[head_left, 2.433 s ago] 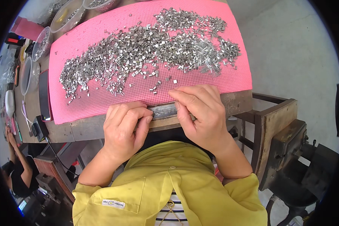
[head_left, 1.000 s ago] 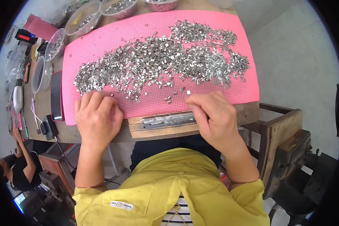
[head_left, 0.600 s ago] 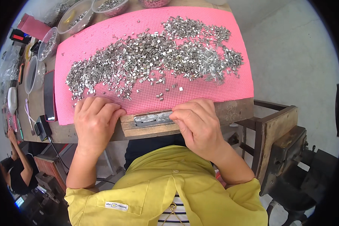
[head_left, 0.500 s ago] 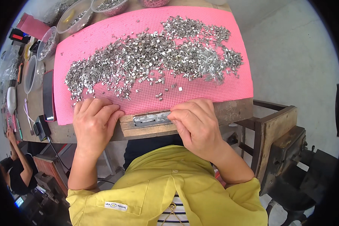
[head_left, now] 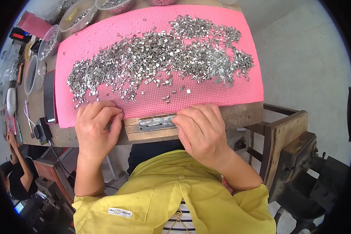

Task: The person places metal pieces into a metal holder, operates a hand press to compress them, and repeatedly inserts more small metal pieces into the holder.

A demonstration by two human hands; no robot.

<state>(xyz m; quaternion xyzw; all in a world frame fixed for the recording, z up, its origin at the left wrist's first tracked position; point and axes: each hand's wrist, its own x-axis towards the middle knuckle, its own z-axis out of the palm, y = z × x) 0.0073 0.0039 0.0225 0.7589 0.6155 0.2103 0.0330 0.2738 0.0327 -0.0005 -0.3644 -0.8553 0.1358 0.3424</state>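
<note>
My left hand [head_left: 95,126] rests at the near edge of a pink textured mat [head_left: 82,48], its fingers curled together; whatever lies between the fingertips is hidden. A grey metal bar with a groove [head_left: 156,122] sits on a wooden block [head_left: 156,133] at the table's front edge, between my hands. At the bar's right end my right hand [head_left: 202,130] is closed, thumb and fingertips pinched over it; anything held there is too small to make out. Beyond my hands, a broad heap of small silvery metal pieces [head_left: 156,54] spreads over the mat, some square, some pin-like.
Clear plastic tubs [head_left: 35,76] line the left and far edges. A dark phone [head_left: 50,97] lies left of the mat, near a black adapter [head_left: 43,130]. Dark machinery [head_left: 296,160] stands right of the table. Another person's arm [head_left: 23,165] shows at far left.
My left hand has shifted slightly left, its thumb drawing back from the wooden block. My right hand stays at the bar's right end, its fingers and thumb slightly repositioned.
</note>
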